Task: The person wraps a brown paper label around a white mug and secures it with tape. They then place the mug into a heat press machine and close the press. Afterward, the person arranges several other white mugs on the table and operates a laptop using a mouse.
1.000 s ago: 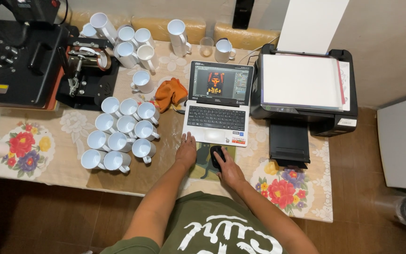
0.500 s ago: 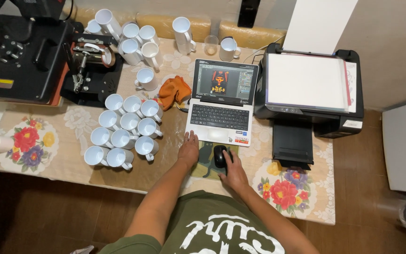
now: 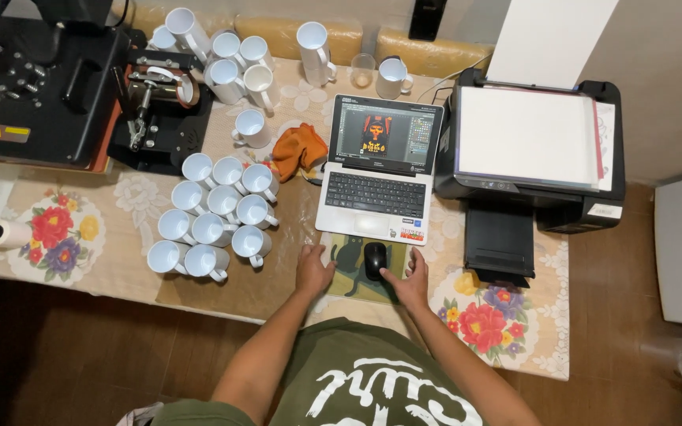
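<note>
The right hand [image 3: 409, 280] lay just right of a black mouse [image 3: 375, 259], its thumb touching the mouse's side and its grip loose, fingers spread rather than closed around it. The mouse sat on a green mouse pad [image 3: 353, 270] at the near edge of the surface [image 3: 120, 260], just in front of an open laptop [image 3: 379, 180]. The left hand [image 3: 313, 269] rested flat at the pad's left edge, fingers spread and holding nothing. White mugs [image 3: 213, 225] stood clustered to the left, a printer [image 3: 532, 162] to the right, and a black heat press [image 3: 37, 87] at the far left.
</note>
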